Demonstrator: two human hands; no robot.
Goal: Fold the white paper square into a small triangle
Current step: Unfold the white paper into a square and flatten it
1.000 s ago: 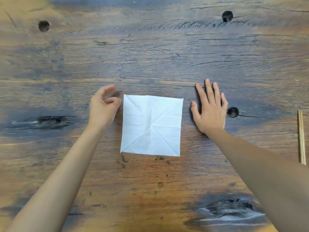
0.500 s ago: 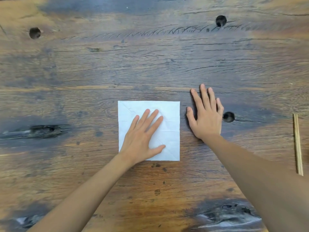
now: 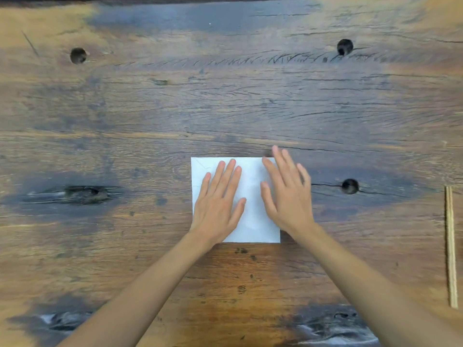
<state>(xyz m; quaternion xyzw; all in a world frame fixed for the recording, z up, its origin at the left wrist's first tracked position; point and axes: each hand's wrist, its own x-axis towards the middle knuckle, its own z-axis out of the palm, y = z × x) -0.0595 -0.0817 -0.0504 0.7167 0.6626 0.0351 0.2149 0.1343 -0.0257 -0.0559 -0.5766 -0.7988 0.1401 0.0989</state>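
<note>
The white paper square point(image 3: 253, 216) lies flat and unfolded on the wooden table, with faint crease lines near its top left corner. My left hand point(image 3: 218, 204) rests palm down on the paper's left half, fingers spread. My right hand point(image 3: 285, 194) lies flat over the paper's right edge and top right corner, fingers apart and slightly blurred. Both hands cover much of the sheet; only the middle strip, the top left corner and the bottom edge show.
The table point(image 3: 225, 96) is dark weathered wood with round holes, one point(image 3: 350, 186) just right of my right hand. A thin wooden stick point(image 3: 451, 246) lies lengthwise near the right edge.
My left hand went from beside the paper onto its left half. My right hand has slid left from the bare table onto the paper's right edge.
</note>
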